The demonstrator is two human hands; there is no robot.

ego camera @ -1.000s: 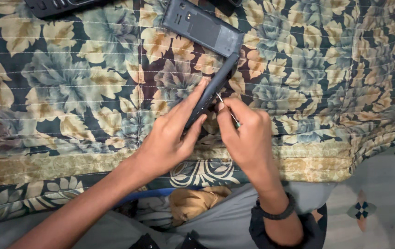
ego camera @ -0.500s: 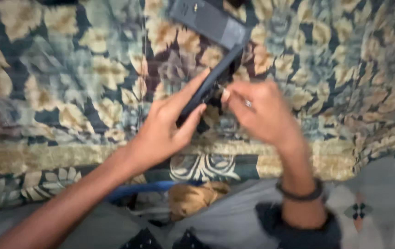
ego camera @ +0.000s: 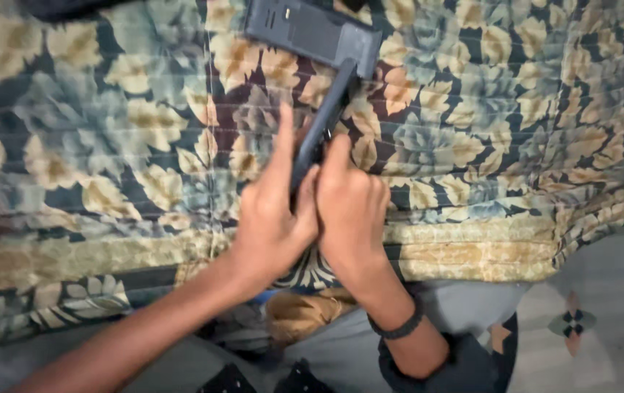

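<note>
A: Where was the slim black device?

B: Held edge-up over the floral cloth, slanting from the hands up toward a grey box that lay flat at the top of the view. Its far end was touching or just overlapping the box's near corner; I could not tell which.

A: And the left hand?

B: Its fingers were closed around the device's lower end from the left, with the forefinger stretched straight up along its side.

A: The right hand?

B: Pressed against the left one, knuckles up, fingers curled shut against the same lower end from the right. Whether it pinched anything small between the fingertips, I could not tell; they were hidden behind the device.

A: So both hands were together?

B: Yes, touching at the thumbs, both clamped on the device.

A: What else lay about?

B: A dark band sat on the right wrist. The cloth had a yellowish border running just beyond the hands. A second dark object showed at the top left edge, well apart from the hands. Tiled floor showed at the lower right.
</note>
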